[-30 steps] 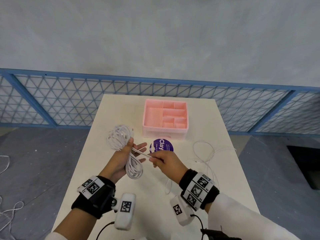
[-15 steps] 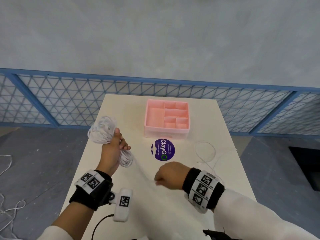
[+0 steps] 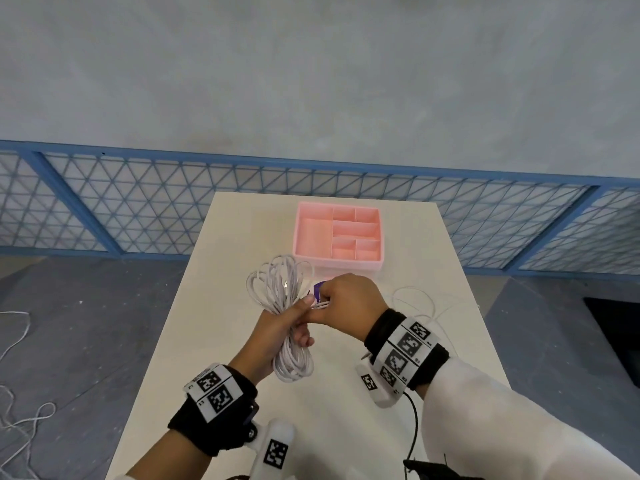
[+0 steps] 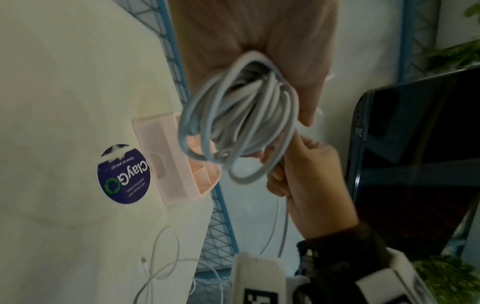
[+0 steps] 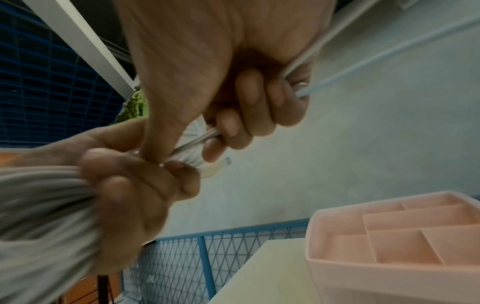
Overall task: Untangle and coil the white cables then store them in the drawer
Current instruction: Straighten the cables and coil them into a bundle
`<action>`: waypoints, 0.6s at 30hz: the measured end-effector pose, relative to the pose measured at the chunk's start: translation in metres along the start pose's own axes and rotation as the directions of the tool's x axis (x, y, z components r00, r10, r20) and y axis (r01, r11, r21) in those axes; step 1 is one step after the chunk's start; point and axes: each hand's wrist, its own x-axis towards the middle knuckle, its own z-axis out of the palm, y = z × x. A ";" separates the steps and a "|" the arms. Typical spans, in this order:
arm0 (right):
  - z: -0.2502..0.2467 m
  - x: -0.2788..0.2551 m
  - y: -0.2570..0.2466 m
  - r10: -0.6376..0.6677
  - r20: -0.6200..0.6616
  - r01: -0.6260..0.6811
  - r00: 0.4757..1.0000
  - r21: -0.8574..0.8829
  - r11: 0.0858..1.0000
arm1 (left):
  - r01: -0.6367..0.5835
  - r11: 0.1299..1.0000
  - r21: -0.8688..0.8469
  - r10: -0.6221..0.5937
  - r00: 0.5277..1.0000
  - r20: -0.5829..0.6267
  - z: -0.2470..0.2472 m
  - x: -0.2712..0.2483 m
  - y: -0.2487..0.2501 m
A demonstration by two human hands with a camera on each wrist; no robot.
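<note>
My left hand (image 3: 282, 322) grips the waist of a long coil of white cable (image 3: 277, 289), held above the table (image 3: 225, 306); loops stick out above and below the fist. In the left wrist view the coil (image 4: 239, 127) fills the middle. My right hand (image 3: 346, 299) is pressed against the left and pinches the cable's free end; its white plug (image 5: 214, 169) shows by my fingers. A second white cable (image 3: 420, 303) lies loose on the table to the right. The pink drawer organiser (image 3: 338, 235) with several compartments stands behind my hands.
A round purple sticker (image 4: 124, 174) on the table sits just in front of the organiser. A blue mesh fence (image 3: 138, 209) runs behind the table. More white cable (image 3: 14, 341) lies on the grey floor at the left.
My hands had pulled apart, the left lifting the coil left and the right drawing the end back. Now they have come together over the table's middle with the coil lower.
</note>
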 end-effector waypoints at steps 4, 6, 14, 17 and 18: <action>-0.004 0.002 0.021 -0.038 0.203 -0.027 0.978 0.307 0.951 | 0.039 0.998 -0.055 -0.042 0.998 -0.054 -0.009 0.000 0.002; -0.011 0.003 0.041 -0.014 0.248 -0.090 0.969 0.404 0.911 | 0.040 0.988 -0.148 -0.050 0.997 -0.061 -0.023 0.002 0.008; -0.002 0.005 0.080 0.333 0.282 -0.422 0.900 0.376 0.825 | 0.043 0.986 -0.160 -0.061 0.992 -0.115 -0.052 0.008 0.007; 0.003 0.010 0.048 0.329 0.127 -0.347 0.936 0.510 0.787 | 0.080 0.991 -0.108 -0.095 0.985 -0.142 -0.035 0.013 -0.004; 0.004 0.011 0.036 0.309 0.073 -0.296 0.948 0.557 0.776 | 0.095 0.990 -0.105 -0.109 0.984 -0.140 -0.030 0.015 -0.007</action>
